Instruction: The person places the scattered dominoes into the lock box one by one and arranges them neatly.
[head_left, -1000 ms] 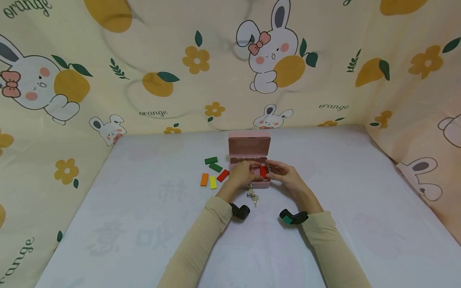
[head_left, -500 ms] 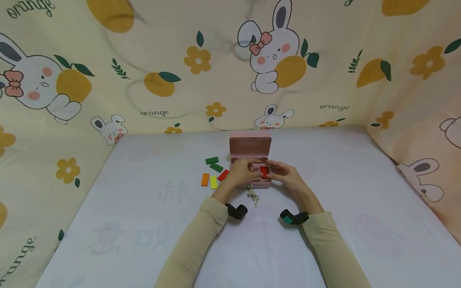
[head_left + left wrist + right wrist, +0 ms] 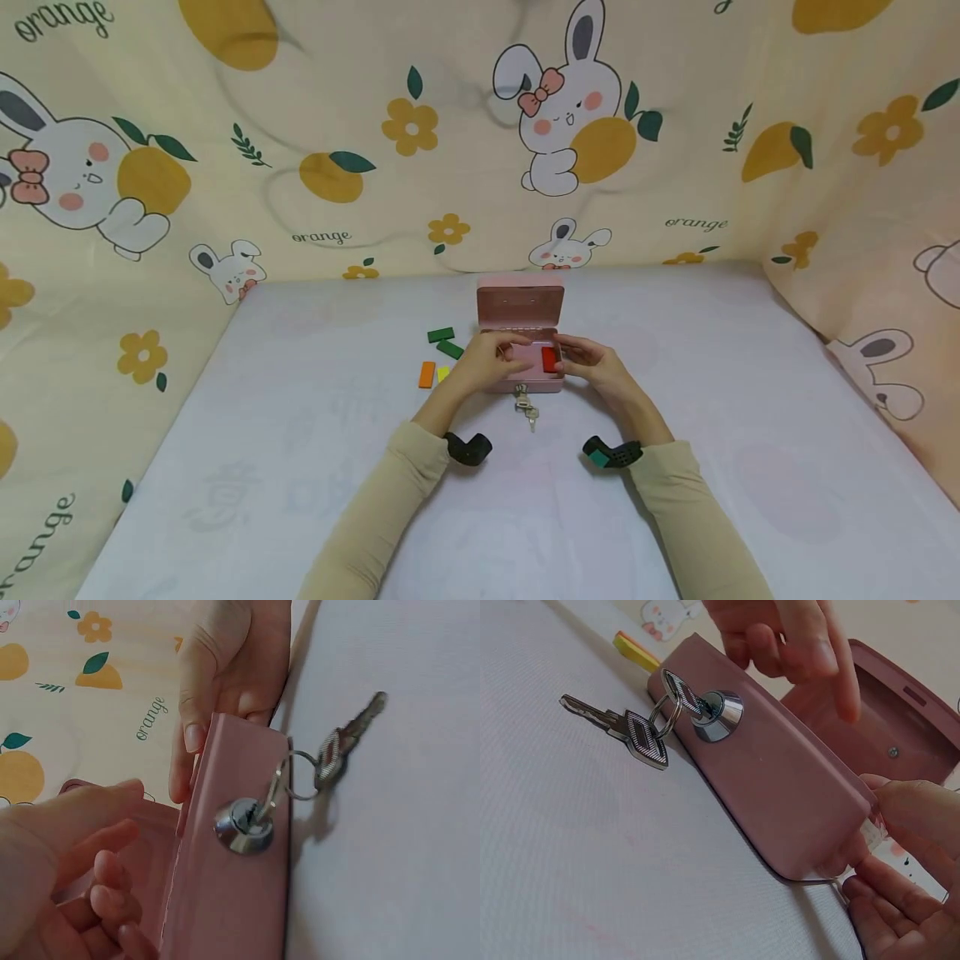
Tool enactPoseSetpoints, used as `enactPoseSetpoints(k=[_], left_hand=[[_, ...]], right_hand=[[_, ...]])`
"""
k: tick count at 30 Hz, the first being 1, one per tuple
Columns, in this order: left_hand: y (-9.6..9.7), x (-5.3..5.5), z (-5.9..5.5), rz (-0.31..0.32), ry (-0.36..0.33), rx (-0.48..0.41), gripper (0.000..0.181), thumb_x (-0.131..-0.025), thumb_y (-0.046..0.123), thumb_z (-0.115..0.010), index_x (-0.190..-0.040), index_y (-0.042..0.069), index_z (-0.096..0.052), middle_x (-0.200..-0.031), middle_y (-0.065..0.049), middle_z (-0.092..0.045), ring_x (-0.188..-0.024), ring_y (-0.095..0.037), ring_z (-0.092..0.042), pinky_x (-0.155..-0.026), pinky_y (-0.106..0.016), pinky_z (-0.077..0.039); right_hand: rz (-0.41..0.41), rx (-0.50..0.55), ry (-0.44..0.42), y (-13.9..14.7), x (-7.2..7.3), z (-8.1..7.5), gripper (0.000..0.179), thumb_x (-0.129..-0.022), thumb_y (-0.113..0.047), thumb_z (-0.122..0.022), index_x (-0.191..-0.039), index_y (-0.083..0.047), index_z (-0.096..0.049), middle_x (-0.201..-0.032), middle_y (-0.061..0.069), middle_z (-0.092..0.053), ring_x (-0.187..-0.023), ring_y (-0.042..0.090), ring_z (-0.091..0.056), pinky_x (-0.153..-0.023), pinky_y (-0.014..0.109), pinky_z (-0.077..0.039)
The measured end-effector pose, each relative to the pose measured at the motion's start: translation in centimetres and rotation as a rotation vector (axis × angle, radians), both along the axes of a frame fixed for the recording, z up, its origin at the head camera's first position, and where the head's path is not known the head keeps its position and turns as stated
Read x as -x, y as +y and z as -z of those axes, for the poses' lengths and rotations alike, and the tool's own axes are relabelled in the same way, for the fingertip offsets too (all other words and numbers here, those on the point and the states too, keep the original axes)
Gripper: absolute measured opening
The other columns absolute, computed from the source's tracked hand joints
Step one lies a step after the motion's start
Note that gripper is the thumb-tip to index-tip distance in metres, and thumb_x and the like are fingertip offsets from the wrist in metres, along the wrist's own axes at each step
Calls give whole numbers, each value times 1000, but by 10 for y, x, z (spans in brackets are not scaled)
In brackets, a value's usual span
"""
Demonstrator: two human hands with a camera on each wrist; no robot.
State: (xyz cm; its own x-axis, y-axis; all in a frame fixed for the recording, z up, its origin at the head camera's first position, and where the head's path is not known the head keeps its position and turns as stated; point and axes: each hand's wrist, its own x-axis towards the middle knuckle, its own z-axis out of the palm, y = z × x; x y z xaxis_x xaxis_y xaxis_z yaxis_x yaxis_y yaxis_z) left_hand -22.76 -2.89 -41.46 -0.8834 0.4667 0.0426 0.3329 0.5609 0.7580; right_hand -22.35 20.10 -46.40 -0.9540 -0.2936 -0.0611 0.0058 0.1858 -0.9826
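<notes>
A small pink metal cash box (image 3: 525,387) stands on the table with its lid (image 3: 521,307) raised. A red block (image 3: 550,360) lies inside, at the right end. Over the box's left part is my left hand (image 3: 480,363), its fingers loosely bent and nothing between them. My right hand (image 3: 600,372) holds the box's right end, thumb at the rim and fingers along the outer side. In the right wrist view one key sits in the front lock (image 3: 720,716), and a second key (image 3: 646,740) hangs from its ring.
Left of the box lie two green blocks (image 3: 441,335), an orange block (image 3: 427,374) and a partly covered yellow block (image 3: 443,373). White cloth (image 3: 337,450) covers the table. A printed rabbit-and-orange curtain (image 3: 337,108) rises behind and at both sides.
My left hand has moved left, away from the red block, which stays in the box. It now covers the red block outside the box. My right hand has kept its place.
</notes>
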Motion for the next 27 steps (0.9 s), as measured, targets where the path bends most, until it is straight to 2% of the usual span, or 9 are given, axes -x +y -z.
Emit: enactPoseSetpoints(k=[2,7,9,15,21,27], left_hand=[[-5,-2,1,16,2,-4,36,-86,17,-72,-119,4,-67,-75,-1,-50,-67,-10,-44,-59,-16,-33],[-15,-8,2,49,10,-28,35,-87,16,-71,-119,4,-67,-76,-3,-51,-67,-9,-43,-60,-15,-33],[-19,-10,2,58,6,-41,34,-87,15,-70,-119,4,-67,-77,-3,-51,-68,-9,-43,-60,-15,-33],[-32,-16,2,58,-31,-89,34,-87,9,-68,-120,3,-66,-79,-4,-51,-69,-10,-44,-61,-15,-34],[-41,-19,6,67,12,-124,31,-86,6,-68,-116,-1,-66,-77,-7,-52,-66,-8,-42,-59,-14,-33],[-55,-23,10,51,-10,-153,32,-85,8,-70,-116,-2,-67,-75,-6,-50,-63,-7,-39,-56,-14,-30]], right_hand=[[3,3,-2,0,0,0,59,-90,-8,-65,-143,3,-41,-150,23,-39,-143,36,-34,-117,39,-29],[2,9,5,1,1,2,59,-90,-9,-65,-142,3,-42,-150,23,-40,-142,37,-34,-108,15,-37],[-3,14,8,1,1,2,59,-90,-9,-65,-142,4,-42,-150,23,-40,-142,38,-34,-105,11,-38],[-1,11,1,1,1,3,59,-90,-10,-65,-143,3,-41,-150,23,-39,-142,37,-34,-106,13,-38],[2,11,10,1,1,2,59,-90,-8,-66,-142,4,-41,-150,24,-39,-142,38,-34,-105,12,-38],[-6,10,-4,1,0,2,60,-90,-9,-65,-143,2,-41,-151,22,-39,-142,37,-35,-109,17,-36]])
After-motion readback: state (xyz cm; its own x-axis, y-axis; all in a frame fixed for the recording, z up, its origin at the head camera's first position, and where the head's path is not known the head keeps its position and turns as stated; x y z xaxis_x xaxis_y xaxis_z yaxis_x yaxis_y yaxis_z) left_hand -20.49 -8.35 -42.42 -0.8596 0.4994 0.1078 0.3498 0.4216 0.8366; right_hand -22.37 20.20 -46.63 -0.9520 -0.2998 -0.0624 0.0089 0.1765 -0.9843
